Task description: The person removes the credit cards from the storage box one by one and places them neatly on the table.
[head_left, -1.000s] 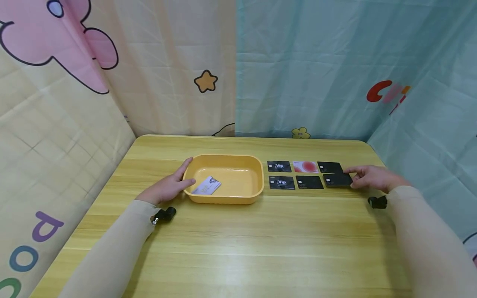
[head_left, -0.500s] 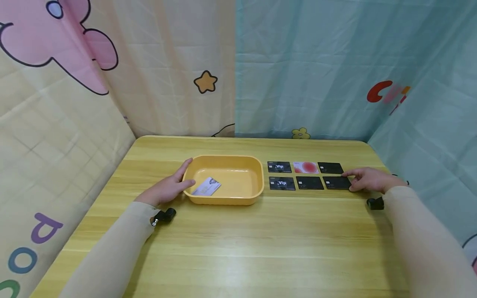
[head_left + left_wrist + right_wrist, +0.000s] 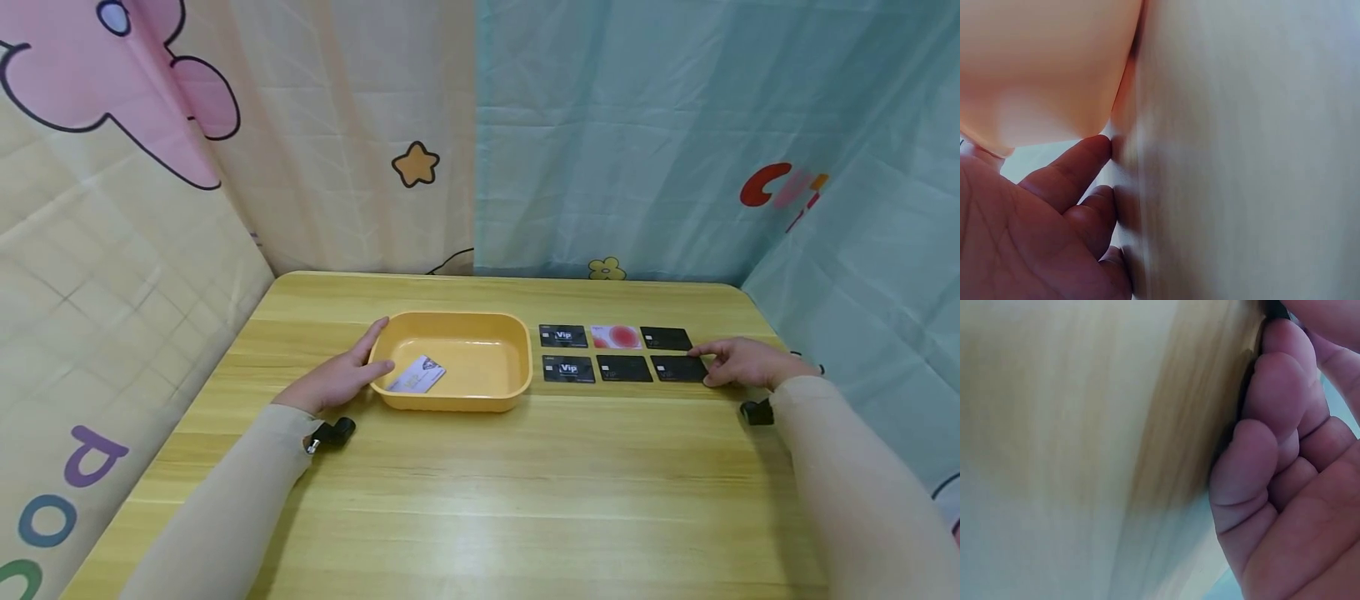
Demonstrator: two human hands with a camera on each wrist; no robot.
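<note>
At the left end of the yellow plastic tray [image 3: 480, 403], my left hand [image 3: 333, 379] holds the rim, with its thumb over the edge and the other fingers outside. In the left wrist view some fingertips [image 3: 1100, 147] lie against the table beside the tray wall [image 3: 1041, 75]. A pale VIP card [image 3: 417, 375] lies inside the tray. My right hand [image 3: 746, 362] pinches the right edge of a black card [image 3: 675, 368], which lies flat at the right end of the front row. The right wrist view shows the other fingers [image 3: 1244, 462] curled against the table.
Left of the held card lie another black card [image 3: 624, 367] and a dark Vip card [image 3: 567, 369]. The back row has a second Vip card [image 3: 563, 336], a pink-red card [image 3: 616, 337] and a black card [image 3: 666, 338]. Curtains [image 3: 637, 142] hang behind the wooden table [image 3: 480, 483].
The black card in my right hand has come down and slightly toward me, off its overlap with the back card, into line with the front row. My left hand and the tray stay put.
</note>
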